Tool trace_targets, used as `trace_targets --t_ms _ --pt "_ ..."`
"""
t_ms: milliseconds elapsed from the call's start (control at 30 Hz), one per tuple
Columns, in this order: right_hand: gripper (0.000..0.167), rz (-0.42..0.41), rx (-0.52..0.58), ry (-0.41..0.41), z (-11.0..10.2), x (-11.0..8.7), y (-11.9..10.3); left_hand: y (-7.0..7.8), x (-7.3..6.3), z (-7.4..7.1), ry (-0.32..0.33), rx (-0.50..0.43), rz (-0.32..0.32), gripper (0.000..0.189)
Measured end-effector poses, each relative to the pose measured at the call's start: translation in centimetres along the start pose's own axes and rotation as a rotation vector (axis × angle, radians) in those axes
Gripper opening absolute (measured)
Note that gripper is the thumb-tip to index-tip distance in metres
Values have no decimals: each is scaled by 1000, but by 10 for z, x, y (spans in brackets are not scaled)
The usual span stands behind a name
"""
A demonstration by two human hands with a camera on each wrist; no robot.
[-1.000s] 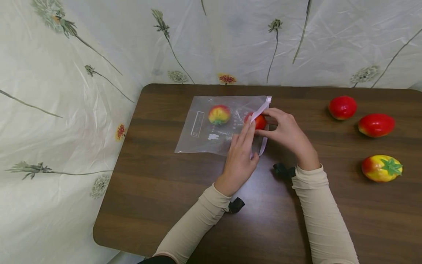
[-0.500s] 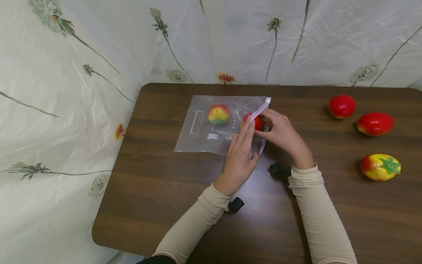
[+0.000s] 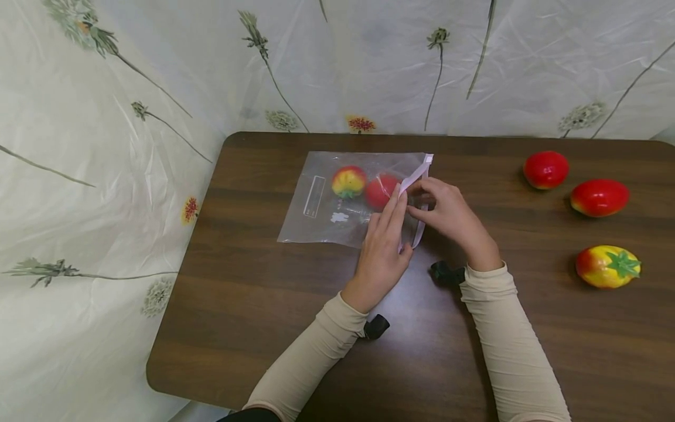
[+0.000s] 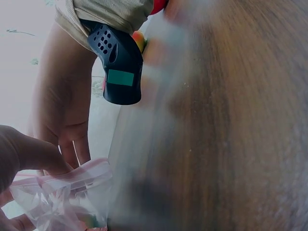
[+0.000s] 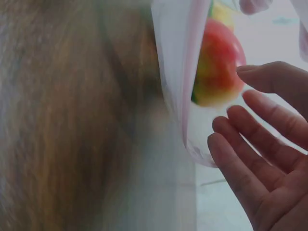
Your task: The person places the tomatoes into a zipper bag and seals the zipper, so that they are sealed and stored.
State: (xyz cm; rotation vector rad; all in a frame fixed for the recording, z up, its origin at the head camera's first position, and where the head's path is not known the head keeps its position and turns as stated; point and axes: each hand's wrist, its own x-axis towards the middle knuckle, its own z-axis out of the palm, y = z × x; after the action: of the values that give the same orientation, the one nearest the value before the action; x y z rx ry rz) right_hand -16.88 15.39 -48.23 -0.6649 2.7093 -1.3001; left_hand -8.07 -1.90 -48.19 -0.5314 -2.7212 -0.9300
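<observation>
A clear zip bag (image 3: 321,225) with a pink-edged mouth lies flat near the table's back. Inside it are a red-and-yellow toy fruit (image 3: 348,180) and, closer to the mouth, a red toy fruit (image 3: 379,192). My left hand (image 3: 377,255) holds the lip of the mouth raised; in the left wrist view its fingers meet the bag's edge (image 4: 72,178). At the opening is my right hand (image 3: 448,214), its fingertips reaching just inside. The right wrist view shows the right thumb (image 5: 269,79) overlapping the red fruit's side, the other fingers spread loosely below.
On the table's right side lie a round red toy fruit (image 3: 546,170), an oval red one (image 3: 600,197) and a yellow-red one with a green leaf top (image 3: 609,266). A flower-printed sheet (image 3: 369,64) hangs behind the brown table (image 3: 253,328).
The red fruit has slid left, deeper into the bag, beside the other fruit. My right hand has shifted slightly left and come off its grip on the fruit. The left hand stays put.
</observation>
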Motion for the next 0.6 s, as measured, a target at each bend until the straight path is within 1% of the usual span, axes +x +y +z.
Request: trace_targets --t_ms 67,167,400,600 --pt "31 -4 14 -17 2 0 0 0 0 0 0 0 1 100" --pt "30 -12 8 -34 5 1 0 -1 0 1 3 6 6 100" --pt "34 -34 -39 -72 10 3 -2 -1 0 2 20 18 14 100" --pt "31 -48 -51 -77 14 5 -4 -2 1 2 21 16 19 100"
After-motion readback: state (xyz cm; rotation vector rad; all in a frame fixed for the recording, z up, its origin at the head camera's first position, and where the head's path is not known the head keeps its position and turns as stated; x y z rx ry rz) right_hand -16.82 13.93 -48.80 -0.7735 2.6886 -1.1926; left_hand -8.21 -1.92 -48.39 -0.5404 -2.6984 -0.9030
